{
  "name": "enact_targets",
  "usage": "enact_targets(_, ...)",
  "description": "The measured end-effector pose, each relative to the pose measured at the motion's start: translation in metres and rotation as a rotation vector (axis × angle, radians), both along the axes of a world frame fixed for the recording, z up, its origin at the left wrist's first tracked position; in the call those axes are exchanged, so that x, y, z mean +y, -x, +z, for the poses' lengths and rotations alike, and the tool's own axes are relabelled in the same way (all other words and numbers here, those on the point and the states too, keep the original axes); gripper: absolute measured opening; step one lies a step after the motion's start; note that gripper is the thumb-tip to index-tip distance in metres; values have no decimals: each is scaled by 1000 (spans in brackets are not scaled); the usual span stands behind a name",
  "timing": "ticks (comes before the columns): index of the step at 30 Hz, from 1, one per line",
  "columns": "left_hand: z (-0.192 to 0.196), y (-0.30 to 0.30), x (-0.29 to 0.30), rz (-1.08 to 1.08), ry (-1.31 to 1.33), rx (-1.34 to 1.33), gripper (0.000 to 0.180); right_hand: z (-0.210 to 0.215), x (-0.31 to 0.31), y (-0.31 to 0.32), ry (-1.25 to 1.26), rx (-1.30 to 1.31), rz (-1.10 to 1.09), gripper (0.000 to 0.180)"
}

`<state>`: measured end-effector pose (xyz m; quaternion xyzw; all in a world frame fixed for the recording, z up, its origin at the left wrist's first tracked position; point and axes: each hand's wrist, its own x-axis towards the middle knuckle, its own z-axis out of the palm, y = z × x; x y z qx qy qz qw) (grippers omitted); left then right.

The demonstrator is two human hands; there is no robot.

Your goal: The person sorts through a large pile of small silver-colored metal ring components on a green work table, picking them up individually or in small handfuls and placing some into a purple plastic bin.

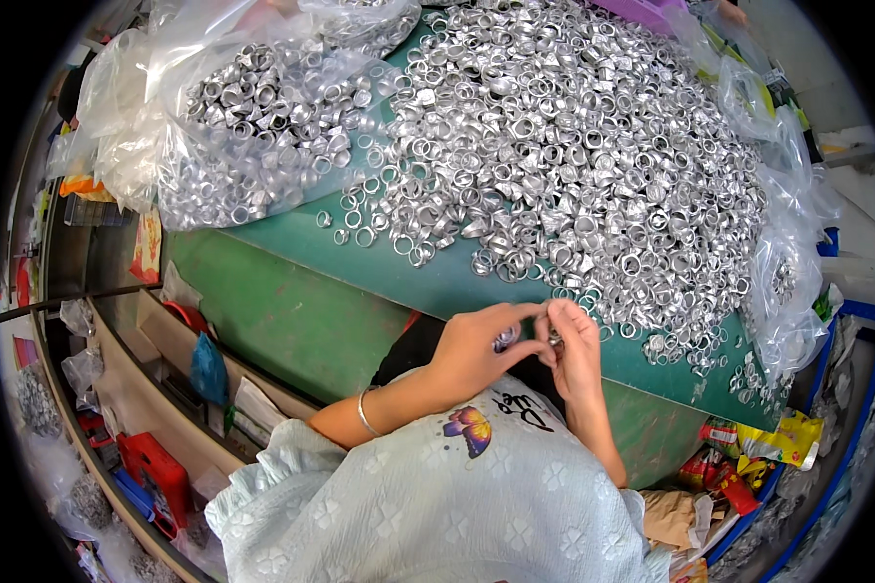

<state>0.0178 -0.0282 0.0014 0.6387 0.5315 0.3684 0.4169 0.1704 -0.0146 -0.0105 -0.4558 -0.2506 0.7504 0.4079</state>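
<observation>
A large heap of small silver metal rings and caps covers the green table. My left hand pinches a silver ring between thumb and fingers at the table's near edge. A thin bracelet circles that wrist. My right hand meets it, fingers closed on another small silver piece. The two hands touch just in front of the heap's near fringe.
A clear plastic bag full of the same silver parts lies at the table's left. More clear bags hang along the right edge. Below left are shelves with a red box and a blue bag. Coloured wrappers lie lower right.
</observation>
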Motion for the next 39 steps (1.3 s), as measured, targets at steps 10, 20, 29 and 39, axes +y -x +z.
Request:
enact_targets(10, -5, 1, 2, 127, 125, -11, 21, -21, 26, 12, -1054, -1487, 240, 14)
enact_targets(20, -15, -10, 4, 132, 124, -5, 17, -3, -4, -103, -821, -1252, -549, 6)
enact_targets(29, -25, -22, 4, 46, 43, 93, 19, -24, -56, -298, 110, -2157, -650, 16)
enact_targets(39, -23, -73, 16, -169, -200, 172, 27, 4, -17, -136, -633, -1485, -275, 22)
